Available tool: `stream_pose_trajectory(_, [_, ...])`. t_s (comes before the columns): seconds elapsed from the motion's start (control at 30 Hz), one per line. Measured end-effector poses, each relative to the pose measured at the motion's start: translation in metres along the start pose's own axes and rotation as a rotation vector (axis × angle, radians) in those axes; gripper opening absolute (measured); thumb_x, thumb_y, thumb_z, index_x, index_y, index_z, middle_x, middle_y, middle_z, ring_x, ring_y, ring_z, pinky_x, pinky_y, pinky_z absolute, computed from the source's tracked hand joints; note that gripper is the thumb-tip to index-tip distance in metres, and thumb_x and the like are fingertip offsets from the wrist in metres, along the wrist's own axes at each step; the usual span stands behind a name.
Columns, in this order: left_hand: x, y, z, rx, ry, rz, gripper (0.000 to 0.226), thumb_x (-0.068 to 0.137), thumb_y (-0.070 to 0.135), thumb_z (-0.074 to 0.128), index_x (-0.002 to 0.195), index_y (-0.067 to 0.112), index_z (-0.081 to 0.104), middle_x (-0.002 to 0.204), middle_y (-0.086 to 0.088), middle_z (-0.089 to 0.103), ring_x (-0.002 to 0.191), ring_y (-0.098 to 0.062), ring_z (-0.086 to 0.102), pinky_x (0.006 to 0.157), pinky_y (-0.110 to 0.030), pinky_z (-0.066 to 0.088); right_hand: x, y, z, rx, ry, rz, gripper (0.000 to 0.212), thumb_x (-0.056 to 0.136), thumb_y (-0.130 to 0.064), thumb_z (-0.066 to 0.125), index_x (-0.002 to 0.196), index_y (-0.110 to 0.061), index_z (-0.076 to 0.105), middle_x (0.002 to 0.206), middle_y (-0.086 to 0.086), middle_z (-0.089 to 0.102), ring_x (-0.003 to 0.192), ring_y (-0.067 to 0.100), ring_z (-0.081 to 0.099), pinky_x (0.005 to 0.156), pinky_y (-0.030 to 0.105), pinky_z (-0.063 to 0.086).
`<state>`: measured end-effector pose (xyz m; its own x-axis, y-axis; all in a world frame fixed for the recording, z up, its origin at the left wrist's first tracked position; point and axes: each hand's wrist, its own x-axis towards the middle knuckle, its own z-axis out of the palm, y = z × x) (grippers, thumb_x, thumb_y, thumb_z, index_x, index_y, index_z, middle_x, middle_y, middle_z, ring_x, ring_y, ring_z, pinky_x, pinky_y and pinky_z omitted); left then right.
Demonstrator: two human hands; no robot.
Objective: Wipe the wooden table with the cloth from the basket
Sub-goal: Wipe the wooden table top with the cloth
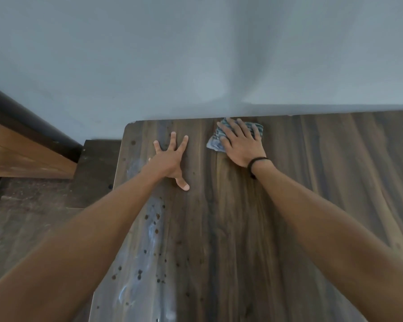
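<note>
Dark wooden surface (254, 228): right hand (241, 144), fingers spread, presses a blue-grey folded cloth (215, 141) at 12 o'clock; left hand (170, 159) splayed flat (bracing). Best wipe toward 8 o'clock's stains, pressing evenly.

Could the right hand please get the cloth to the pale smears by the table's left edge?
Probably yes: bare table leads from the cloth to the smears, just past the left hand.

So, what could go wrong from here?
1. The whitish smears and dark spots along the left edge of the table lie well away from the cloth; they may get missed.
2. The right hand covers most of the small cloth, so it could bunch or slip out.
3. The left hand rests flat, shielding that patch.
</note>
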<state>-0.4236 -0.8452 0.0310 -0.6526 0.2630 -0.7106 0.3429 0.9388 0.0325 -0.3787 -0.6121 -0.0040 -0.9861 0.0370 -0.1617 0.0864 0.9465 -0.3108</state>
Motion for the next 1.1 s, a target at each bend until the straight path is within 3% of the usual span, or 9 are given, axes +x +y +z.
stream_pose_trajectory(0.07, [-0.002, 0.001, 0.0, 0.015, 0.001, -0.002, 0.162, 0.053, 0.055, 0.093, 0.148, 0.034, -0.036, 0.154, -0.005, -0.045, 0.144, -0.052, -0.023, 0.118, -0.068, 0.009, -0.008, -0.009, 0.012, 0.004, -0.004, 0.028, 0.053, 0.107, -0.05, 0.017, 0.159, -0.044, 0.014, 0.169, -0.013, 0.007, 0.156, 0.015, 0.001, 0.123, 0.049, -0.008])
stream_pose_trajectory(0.27, [-0.008, -0.007, -0.007, 0.037, -0.07, 0.023, 0.156, 0.062, 0.041, 0.094, 0.147, 0.032, -0.037, 0.153, -0.001, -0.047, 0.142, -0.052, -0.026, 0.118, -0.061, 0.013, -0.153, -0.018, 0.056, -0.106, -0.005, -0.27, 0.052, 0.106, -0.053, 0.015, 0.158, -0.045, 0.017, 0.166, -0.013, 0.02, 0.154, 0.016, 0.016, 0.123, 0.05, 0.007])
stream_pose_trajectory(0.37, [-0.01, -0.01, -0.001, 0.052, -0.016, 0.016, 0.159, 0.06, 0.034, 0.095, 0.149, 0.019, -0.035, 0.156, 0.002, -0.042, 0.146, -0.047, -0.022, 0.119, -0.055, 0.018, -0.09, -0.012, 0.038, -0.127, 0.022, -0.228, 0.052, 0.106, -0.051, 0.018, 0.158, -0.045, 0.021, 0.166, -0.012, 0.022, 0.154, 0.017, 0.019, 0.123, 0.052, 0.011])
stream_pose_trajectory(0.57, [-0.006, -0.011, 0.001, 0.012, 0.021, -0.096, 0.168, 0.048, 0.035, 0.099, 0.15, 0.014, -0.033, 0.158, 0.002, -0.039, 0.15, -0.037, -0.019, 0.118, -0.053, 0.028, 0.059, -0.034, 0.011, 0.01, 0.014, -0.027, 0.053, 0.106, -0.049, 0.022, 0.158, -0.041, 0.023, 0.168, -0.013, 0.016, 0.155, 0.016, 0.009, 0.122, 0.049, -0.005])
stream_pose_trajectory(0.63, [-0.008, -0.011, 0.001, 0.014, 0.023, -0.102, 0.168, 0.048, 0.035, 0.099, 0.151, 0.014, -0.032, 0.158, 0.001, -0.038, 0.151, -0.037, -0.018, 0.118, -0.052, 0.027, 0.054, -0.046, 0.017, 0.007, 0.022, -0.031, 0.054, 0.106, -0.049, 0.021, 0.159, -0.041, 0.021, 0.168, -0.012, 0.015, 0.155, 0.017, 0.008, 0.122, 0.049, -0.007])
stream_pose_trajectory(0.73, [-0.011, -0.009, 0.001, 0.012, 0.03, -0.081, 0.167, 0.05, 0.036, 0.098, 0.151, 0.012, -0.031, 0.16, -0.001, -0.036, 0.151, -0.039, -0.017, 0.118, -0.051, 0.026, -0.018, -0.053, 0.04, -0.106, 0.018, -0.228, 0.054, 0.106, -0.05, 0.017, 0.159, -0.041, 0.017, 0.168, -0.01, 0.015, 0.155, 0.019, 0.012, 0.121, 0.048, -0.008])
stream_pose_trajectory(0.83, [-0.013, -0.008, -0.001, 0.021, 0.043, -0.079, 0.165, 0.051, 0.037, 0.098, 0.151, 0.011, -0.031, 0.16, -0.003, -0.036, 0.15, -0.039, -0.017, 0.119, -0.049, 0.022, -0.068, -0.037, 0.048, -0.116, -0.02, -0.356, 0.052, 0.106, -0.052, 0.018, 0.157, -0.043, 0.019, 0.166, -0.011, 0.023, 0.153, 0.017, 0.019, 0.123, 0.052, 0.006])
stream_pose_trajectory(1.0, [-0.014, -0.007, -0.004, 0.005, 0.029, -0.093, 0.164, 0.052, 0.035, 0.098, 0.151, 0.014, -0.031, 0.159, 0.001, -0.037, 0.151, -0.037, -0.018, 0.12, -0.052, 0.025, 0.003, -0.034, 0.018, -0.057, -0.011, -0.119, 0.053, 0.106, -0.051, 0.018, 0.159, -0.045, 0.016, 0.168, -0.014, 0.012, 0.155, 0.015, 0.007, 0.122, 0.048, -0.004])
stream_pose_trajectory(1.1, [-0.018, -0.008, -0.002, 0.007, 0.031, -0.085, 0.165, 0.051, 0.036, 0.098, 0.152, 0.013, -0.03, 0.16, 0.001, -0.036, 0.151, -0.037, -0.017, 0.12, -0.052, 0.026, -0.038, -0.05, 0.04, -0.07, 0.054, -0.123, 0.053, 0.107, -0.049, 0.021, 0.159, -0.042, 0.019, 0.168, -0.011, 0.015, 0.155, 0.017, 0.009, 0.123, 0.05, -0.002])
